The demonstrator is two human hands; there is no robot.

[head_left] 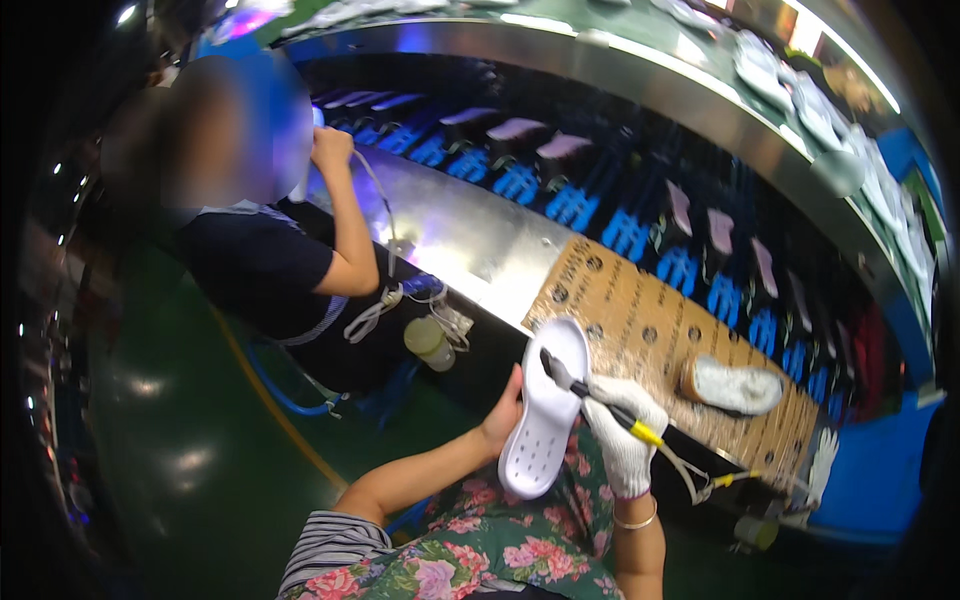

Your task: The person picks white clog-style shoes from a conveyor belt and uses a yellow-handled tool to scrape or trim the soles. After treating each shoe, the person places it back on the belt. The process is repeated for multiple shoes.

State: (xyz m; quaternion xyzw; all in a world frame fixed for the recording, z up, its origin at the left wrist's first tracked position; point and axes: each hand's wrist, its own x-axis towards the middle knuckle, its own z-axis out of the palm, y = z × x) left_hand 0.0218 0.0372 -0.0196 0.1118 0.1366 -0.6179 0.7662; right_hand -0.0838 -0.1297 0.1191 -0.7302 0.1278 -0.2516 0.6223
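A pale, whitish shoe sole [541, 425] is held up between the two hands, in front of the floral apron [540, 553] and off the near edge of the surface [655, 320]. The bare left hand [503, 412] grasps it from its left side, thumb against that edge. Its perforated end points down toward the apron; the other end slants up and away, near the brown printed sheeting on the surface.

The white-gloved right hand [626, 425] is just right of the sole, fingers closed around a black-and-yellow brush [581, 388]. The brush head reaches leftward over the sole's upper half, seemingly against its inner face. Whether the glove itself touches the sole, I cannot tell. A pale tube [683, 470] trails from the brush handle down to the right.

Farther right, a white shoe [738, 388] lies on the sheeting, well apart from both hands.
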